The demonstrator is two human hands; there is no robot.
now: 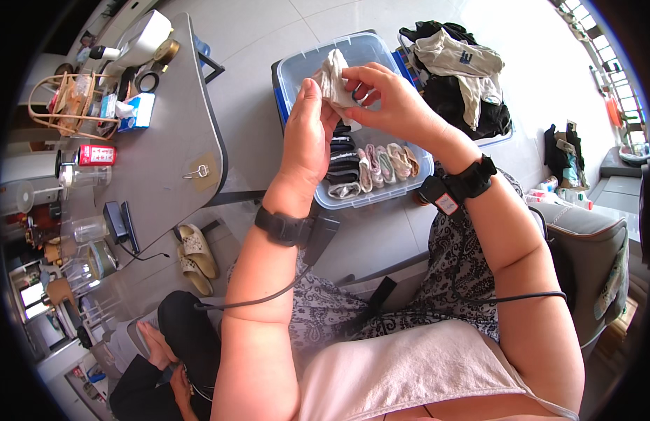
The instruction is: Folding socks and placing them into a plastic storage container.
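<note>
Both my hands are raised over a clear plastic storage box [375, 197]. Between them is a light grey-beige cloth item [334, 87], perhaps a sock. My left hand [309, 126] supports it from the left, palm inward with the thumb up. My right hand [385, 97] pinches its right side, fingers curled. Below, in the box's near part, rolled dark socks [343, 160] stand in a row at the left. Rolled patterned light socks [385, 166] stand beside them at the right. The box's far part is partly hidden by my hands.
At the right, another container holds piled black and cream clothes [459, 58]. A grey table [167, 126] at the left bears a tissue box [137, 112], a wicker basket [67, 102] and a red can [98, 155]. Slippers [196, 255] lie on the floor. Another person's legs [183, 326] are at lower left.
</note>
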